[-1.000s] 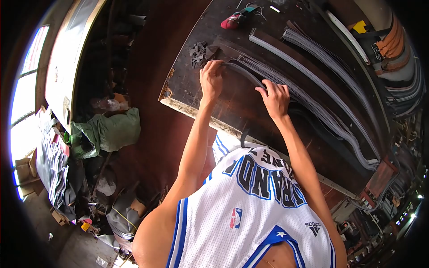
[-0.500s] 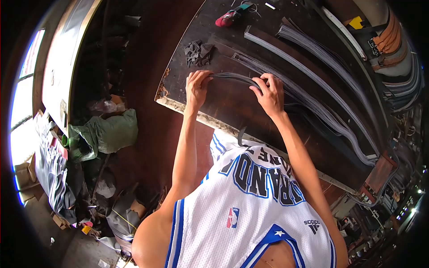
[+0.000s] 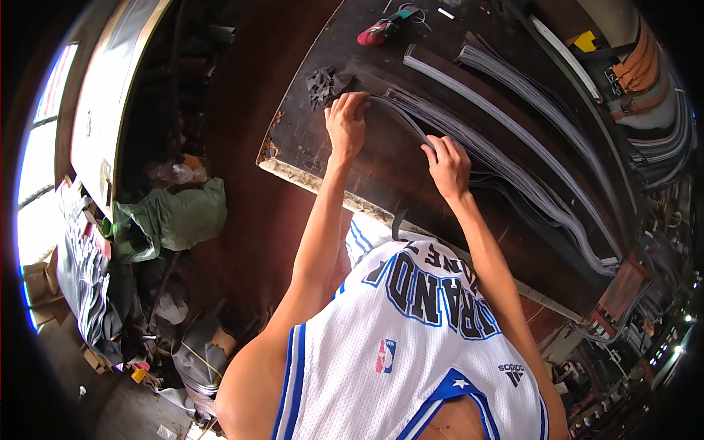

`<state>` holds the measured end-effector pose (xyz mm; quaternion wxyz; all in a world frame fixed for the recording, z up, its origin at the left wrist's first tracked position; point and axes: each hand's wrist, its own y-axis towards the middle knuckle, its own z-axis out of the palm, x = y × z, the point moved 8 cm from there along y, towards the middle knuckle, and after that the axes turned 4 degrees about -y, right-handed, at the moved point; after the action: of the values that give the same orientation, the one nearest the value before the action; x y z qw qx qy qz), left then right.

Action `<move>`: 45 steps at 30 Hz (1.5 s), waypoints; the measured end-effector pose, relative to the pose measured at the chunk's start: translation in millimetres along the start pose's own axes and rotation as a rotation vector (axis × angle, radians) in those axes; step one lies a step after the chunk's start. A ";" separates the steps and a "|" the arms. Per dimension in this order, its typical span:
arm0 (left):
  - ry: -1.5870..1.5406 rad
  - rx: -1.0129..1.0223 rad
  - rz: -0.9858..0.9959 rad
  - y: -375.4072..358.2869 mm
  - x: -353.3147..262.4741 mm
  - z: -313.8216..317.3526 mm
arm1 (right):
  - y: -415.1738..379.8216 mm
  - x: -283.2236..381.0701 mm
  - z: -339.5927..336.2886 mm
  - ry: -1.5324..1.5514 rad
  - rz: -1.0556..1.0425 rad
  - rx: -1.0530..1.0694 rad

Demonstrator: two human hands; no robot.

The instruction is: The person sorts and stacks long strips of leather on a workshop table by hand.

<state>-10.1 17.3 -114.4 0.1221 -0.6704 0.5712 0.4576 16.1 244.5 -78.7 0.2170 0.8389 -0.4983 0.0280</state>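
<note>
On the dark worktable (image 3: 396, 172), filling our view from 12 round to about 4 o'clock, we've got a slim bundle of grey strips (image 3: 401, 115) up at 1. Our left hand (image 3: 347, 125) is pinching one end at 12, our right hand (image 3: 449, 165) pinches it at 2, and the stretch between bows a bit. Just beyond it, long piles of strips (image 3: 513, 174) curve down toward 4. A heap of dark scraps (image 3: 326, 84) sits just shy of 12, near our left hand. The near table edge (image 3: 315, 183) is pretty beat up, tbh. Room's cluttered too: brown belts (image 3: 636, 66) at 2, green sack (image 3: 192, 216) at 9, bright window (image 3: 37, 165) further out at 9, reddish floor (image 3: 246, 205) between sack and table.
</note>
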 end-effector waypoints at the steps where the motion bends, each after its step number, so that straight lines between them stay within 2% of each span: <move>1: -0.002 0.003 0.003 0.4 -0.9 1.2 | 0.3 -1.3 -0.8 0.002 0.008 -0.001; 14: 0.060 0.051 0.029 3.2 -1.5 8.0 | 1.0 -4.1 -1.2 0.012 0.027 -0.008; 37: 0.089 0.009 0.068 -0.4 -1.1 8.7 | -1.7 -6.5 -5.2 0.010 0.029 -0.027; 45: -0.062 0.077 0.130 -18.6 -1.4 -19.3 | -3.1 -9.6 -7.7 -0.051 0.093 0.016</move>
<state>15.4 10.9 -109.4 0.1355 -0.6124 0.6265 0.4627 15.3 256.8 -75.3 0.1960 0.8169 -0.5421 0.0204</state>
